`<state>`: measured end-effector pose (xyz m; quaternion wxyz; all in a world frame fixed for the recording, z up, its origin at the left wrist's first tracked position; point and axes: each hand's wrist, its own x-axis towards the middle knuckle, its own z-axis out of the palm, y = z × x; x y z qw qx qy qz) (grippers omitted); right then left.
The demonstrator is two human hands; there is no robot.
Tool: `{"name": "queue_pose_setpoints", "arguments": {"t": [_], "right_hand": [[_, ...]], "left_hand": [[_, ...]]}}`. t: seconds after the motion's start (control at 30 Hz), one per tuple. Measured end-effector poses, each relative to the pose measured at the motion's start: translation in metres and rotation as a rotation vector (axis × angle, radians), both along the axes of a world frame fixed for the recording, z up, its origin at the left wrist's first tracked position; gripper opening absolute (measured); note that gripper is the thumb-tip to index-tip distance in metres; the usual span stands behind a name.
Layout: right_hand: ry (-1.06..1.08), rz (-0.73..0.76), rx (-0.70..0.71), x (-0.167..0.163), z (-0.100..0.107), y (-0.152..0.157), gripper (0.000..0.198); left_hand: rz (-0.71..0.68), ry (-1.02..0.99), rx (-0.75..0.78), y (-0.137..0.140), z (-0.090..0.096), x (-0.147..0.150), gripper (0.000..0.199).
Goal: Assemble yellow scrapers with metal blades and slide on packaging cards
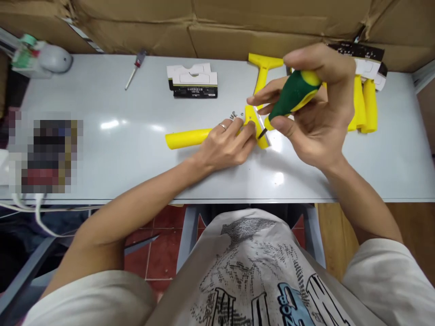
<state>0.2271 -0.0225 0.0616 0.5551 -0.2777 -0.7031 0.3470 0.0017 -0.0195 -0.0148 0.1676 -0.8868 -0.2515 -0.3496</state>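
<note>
A yellow T-shaped scraper lies on the table with its handle pointing left and a metal blade edge along its head. My left hand is closed over the neck of the scraper, pressing it near the head. In my right hand is a screwdriver with a green and yellow handle, tilted so its dark tip meets or hovers just over the lower part of the scraper head; contact is hard to tell. Several small screws lie just beyond my left fingers.
Behind my right hand lies another yellow scraper. More yellow handles and boxes are at the right. Flattened black-and-white packaging lies at mid-table, a second screwdriver farther left. Cardboard boxes line the back edge.
</note>
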Motion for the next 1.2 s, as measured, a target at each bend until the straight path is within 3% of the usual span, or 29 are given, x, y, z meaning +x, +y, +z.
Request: {"name": "queue_pose_setpoints", "arguments": {"t": [0.1, 0.17, 0.27, 0.37, 0.43, 0.53, 0.63, 0.73, 0.77, 0.87, 1.03, 1.2], "right_hand": [[-0.051, 0.070, -0.072, 0.008, 0.014, 0.000, 0.061], [-0.012, 0.047, -0.045, 0.006, 0.016, -0.005, 0.054], [0.067, -0.024, 0.049, -0.006, 0.009, -0.013, 0.041], [-0.005, 0.018, 0.195, -0.017, 0.003, -0.015, 0.035], [-0.028, 0.091, 0.279, -0.018, 0.008, -0.012, 0.035], [0.229, 0.096, 0.362, -0.006, 0.029, -0.005, 0.044], [0.303, -0.071, 0.182, 0.015, 0.045, -0.003, 0.042], [-0.019, -0.175, -0.063, 0.031, 0.037, -0.001, 0.014], [-0.128, -0.177, -0.091, 0.033, 0.031, -0.001, 0.026], [-0.313, -0.164, -0.070, 0.032, 0.012, 0.001, 0.052], [-0.336, -0.156, -0.058, 0.031, 0.004, 0.003, 0.048], [-0.287, 0.016, -0.130, 0.033, 0.004, 0.002, 0.049]], "left_hand": [[-0.006, 0.009, 0.133, 0.003, 0.007, 0.000, 0.022], [0.059, 0.022, 0.222, 0.004, 0.008, 0.001, 0.023], [0.169, 0.006, 0.276, 0.006, 0.007, 0.004, 0.025], [0.170, -0.018, 0.300, 0.008, 0.004, 0.005, 0.025], [0.148, -0.017, 0.312, 0.010, 0.005, 0.002, 0.021], [0.101, -0.030, 0.310, 0.012, 0.012, -0.004, 0.018], [0.014, -0.057, 0.303, 0.011, 0.021, -0.009, 0.026], [-0.040, -0.083, 0.261, 0.006, 0.028, -0.011, 0.038], [-0.055, -0.091, 0.249, 0.004, 0.029, -0.011, 0.040], [-0.098, -0.087, 0.239, 0.000, 0.029, -0.011, 0.041], [-0.145, -0.085, 0.203, -0.002, 0.025, -0.015, 0.042], [-0.243, -0.098, 0.055, -0.005, 0.029, -0.022, 0.056]]}}
